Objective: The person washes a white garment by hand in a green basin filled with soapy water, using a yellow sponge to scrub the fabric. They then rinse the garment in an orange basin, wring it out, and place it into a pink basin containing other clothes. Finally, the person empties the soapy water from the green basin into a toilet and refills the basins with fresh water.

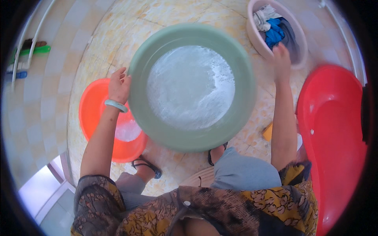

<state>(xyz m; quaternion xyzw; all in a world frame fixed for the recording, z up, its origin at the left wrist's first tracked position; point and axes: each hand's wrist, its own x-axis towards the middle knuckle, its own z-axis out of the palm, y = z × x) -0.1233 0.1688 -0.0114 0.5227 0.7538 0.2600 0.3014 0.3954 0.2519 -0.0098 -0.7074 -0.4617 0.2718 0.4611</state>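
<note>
A large round green plastic basin [189,141] with foamy, soapy water [189,88] stands on the tiled floor before me. My left hand [119,87], with a pale bangle at its wrist, is at the basin's left rim, its fingers apart; whether it grips the rim is unclear. Blurred, my right hand [280,59] hovers by the near edge of a pale pink oval tub [302,50]. Blue cloth [274,32], white cloth and dark cloth lie in that tub. The right fingers overlap the tub's edge, and I cannot tell whether they touch anything.
An orange basin [93,106] with some sudsy water sits under my left forearm. At the right stands a long red plastic tub [333,118]. A yellow object [267,132] lies beside my right forearm. Brushes, one with a green handle [42,50], hang at the left wall rail.
</note>
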